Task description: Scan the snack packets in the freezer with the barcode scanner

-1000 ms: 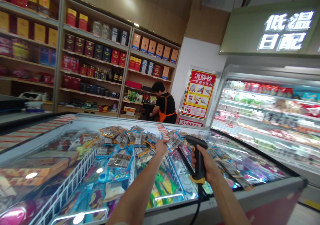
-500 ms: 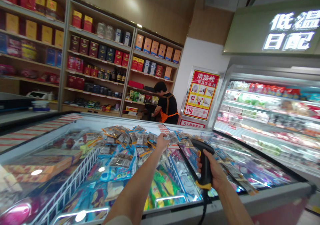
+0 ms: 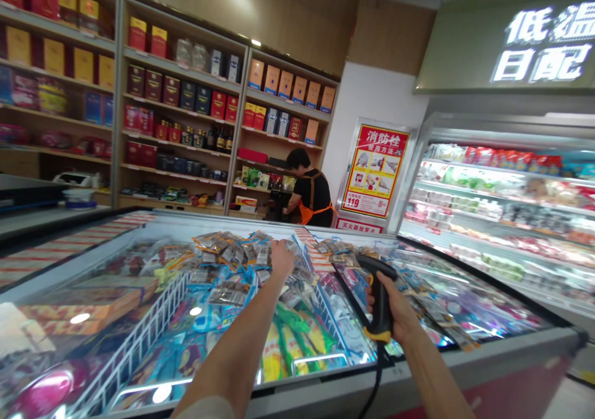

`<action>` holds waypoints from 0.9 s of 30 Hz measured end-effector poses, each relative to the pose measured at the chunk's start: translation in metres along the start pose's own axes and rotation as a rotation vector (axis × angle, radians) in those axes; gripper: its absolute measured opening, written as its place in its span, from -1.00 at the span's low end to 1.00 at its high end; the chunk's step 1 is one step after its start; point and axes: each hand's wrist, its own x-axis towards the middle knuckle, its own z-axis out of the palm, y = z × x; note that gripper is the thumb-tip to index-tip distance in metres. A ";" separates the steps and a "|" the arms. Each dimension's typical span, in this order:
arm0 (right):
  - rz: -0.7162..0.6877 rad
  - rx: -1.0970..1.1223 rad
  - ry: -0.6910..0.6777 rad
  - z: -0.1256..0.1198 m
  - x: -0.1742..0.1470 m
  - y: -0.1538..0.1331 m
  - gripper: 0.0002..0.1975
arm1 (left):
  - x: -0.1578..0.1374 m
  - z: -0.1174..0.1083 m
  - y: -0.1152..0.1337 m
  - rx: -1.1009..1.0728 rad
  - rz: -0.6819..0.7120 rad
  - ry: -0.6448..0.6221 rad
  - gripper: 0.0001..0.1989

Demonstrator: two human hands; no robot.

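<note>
My right hand (image 3: 395, 304) grips a black-and-yellow handheld barcode scanner (image 3: 382, 301); its cable hangs down over the freezer's front edge. My left hand (image 3: 282, 258) reaches across the chest freezer with its fingers bunched at a small clear-and-blue packet (image 3: 294, 246), beside the left pile of packets (image 3: 223, 248). The fingertips are partly hidden. Another pile of similar packets (image 3: 341, 248) lies to the right, beyond a red-and-white striped strip (image 3: 316, 253). More packets (image 3: 425, 304) lie on the glass to the right of the scanner.
Below are white wire baskets (image 3: 160, 320) with blue, green and yellow bags. The freezer's dark rim (image 3: 506, 289) runs along the right. A person in an orange apron (image 3: 313, 196) bends by the shelves of boxes (image 3: 181, 97). A lit refrigerated case (image 3: 502, 220) stands at right.
My left hand has moved left, from the striped strip to the left pile; the packet at its fingers earlier is no longer out at the strip. The right hand keeps the scanner nearly in place.
</note>
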 end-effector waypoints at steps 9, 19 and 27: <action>-0.008 -0.030 0.008 0.004 0.010 0.011 -0.80 | -0.016 -0.017 -0.002 0.226 0.146 0.052 -0.68; -0.030 -0.070 0.082 -0.009 0.014 0.005 -0.81 | -0.047 0.032 0.026 0.401 0.409 -0.281 -0.44; -0.037 -0.093 0.093 -0.011 0.017 0.004 -0.80 | -0.022 0.016 -0.010 0.556 0.352 -0.336 -0.48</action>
